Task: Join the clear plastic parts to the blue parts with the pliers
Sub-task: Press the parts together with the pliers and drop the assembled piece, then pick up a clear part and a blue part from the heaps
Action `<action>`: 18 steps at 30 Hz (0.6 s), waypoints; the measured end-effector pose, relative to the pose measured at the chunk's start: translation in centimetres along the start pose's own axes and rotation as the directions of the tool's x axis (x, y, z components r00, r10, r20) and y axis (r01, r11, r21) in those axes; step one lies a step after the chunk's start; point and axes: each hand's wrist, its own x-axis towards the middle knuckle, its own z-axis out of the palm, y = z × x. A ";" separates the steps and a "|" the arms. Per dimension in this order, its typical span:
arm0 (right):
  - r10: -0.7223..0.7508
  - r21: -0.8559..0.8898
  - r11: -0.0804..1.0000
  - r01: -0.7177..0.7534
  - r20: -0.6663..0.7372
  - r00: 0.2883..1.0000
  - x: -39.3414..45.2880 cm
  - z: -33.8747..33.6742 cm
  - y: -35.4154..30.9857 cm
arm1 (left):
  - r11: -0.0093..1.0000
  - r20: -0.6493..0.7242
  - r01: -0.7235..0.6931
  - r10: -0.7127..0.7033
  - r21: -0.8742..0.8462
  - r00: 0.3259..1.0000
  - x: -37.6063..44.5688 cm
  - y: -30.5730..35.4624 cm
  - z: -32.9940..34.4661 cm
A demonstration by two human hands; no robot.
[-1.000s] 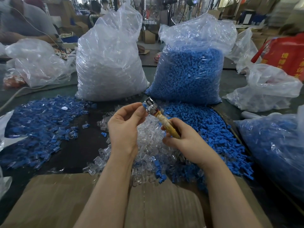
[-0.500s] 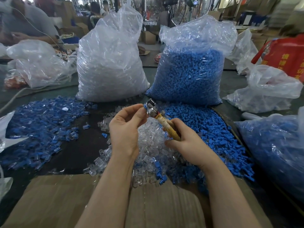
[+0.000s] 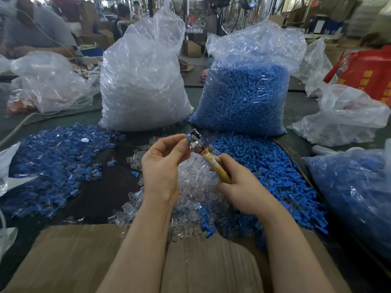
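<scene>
My right hand (image 3: 239, 187) grips the yellow taped handles of the pliers (image 3: 213, 163), whose metal jaws (image 3: 195, 139) point up and left. My left hand (image 3: 163, 166) pinches a small blue part (image 3: 187, 136) at the jaws with thumb and forefinger. Below my hands lies a heap of loose clear parts (image 3: 196, 187). Loose blue parts (image 3: 264, 166) spread to the right of it. A pile of joined blue-and-clear pieces (image 3: 53, 161) covers the table at the left.
A tall bag of clear parts (image 3: 143, 81) and a bag of blue parts (image 3: 243, 92) stand behind my hands. More plastic bags (image 3: 349, 197) crowd the right and far left. Cardboard (image 3: 74, 261) lies at the near edge. People sit at the back left.
Both hands have stayed at the same spot with the pliers; my left fingers have shifted slightly at the jaws. The camera has tilted a little.
</scene>
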 end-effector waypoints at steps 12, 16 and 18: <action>-0.002 -0.043 0.999 0.000 -0.043 0.999 -0.1 0.5 -0.3 | 0.998 -0.021 0.052 -0.052 0.021 0.998 0.1 0.2 -0.1; 0.024 -0.057 0.998 -0.032 -0.131 0.991 0.2 0.3 0.3 | 0.979 -0.137 0.021 0.006 0.201 0.991 1.3 0.8 -3.1; 0.056 -0.061 0.996 -0.070 -0.213 0.976 0.3 0.1 0.9 | 0.898 -0.297 0.038 0.105 0.438 0.949 2.4 1.0 -6.2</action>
